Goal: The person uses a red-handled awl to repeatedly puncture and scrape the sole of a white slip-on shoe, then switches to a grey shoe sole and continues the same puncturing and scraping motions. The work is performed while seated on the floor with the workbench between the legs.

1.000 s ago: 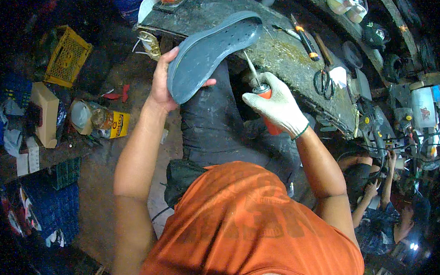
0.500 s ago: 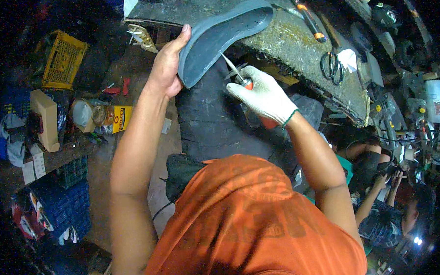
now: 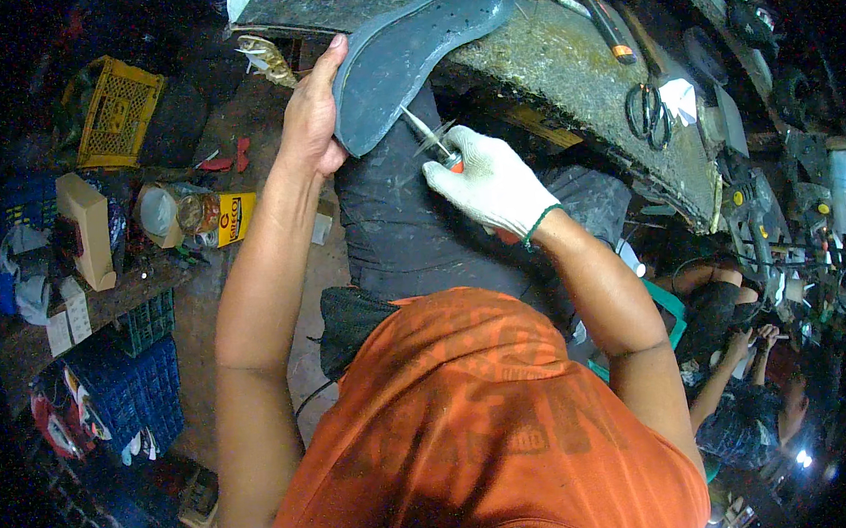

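Note:
A dark grey shoe sole [image 3: 386,77] is held at its near end by my bare left hand [image 3: 313,118], the fingers partly hidden beneath it. Small holes dot its far end, which reaches over the worn bench. In a white knit glove, my right hand [image 3: 490,176] grips the red handle of an awl [image 3: 422,130]. The awl's slim metal shaft points up and left, its tip at the sole's right edge. Thin blurred strands show around the shaft. My dark-trousered legs [image 3: 393,228] lie below the sole.
On the rough bench [image 3: 567,97] lie an orange-and-black cutter [image 3: 601,25], black-handled scissors [image 3: 647,115] and a white scrap [image 3: 678,102]. To the left are a yellow crate [image 3: 119,112], a cardboard box [image 3: 86,231] and blue crates [image 3: 136,390]. Another person [image 3: 741,411] sits at lower right.
The awl's tip has slid along the sole's edge toward the near end, with my right hand shifting slightly left. My left hand keeps its hold. The whole view has shifted a little.

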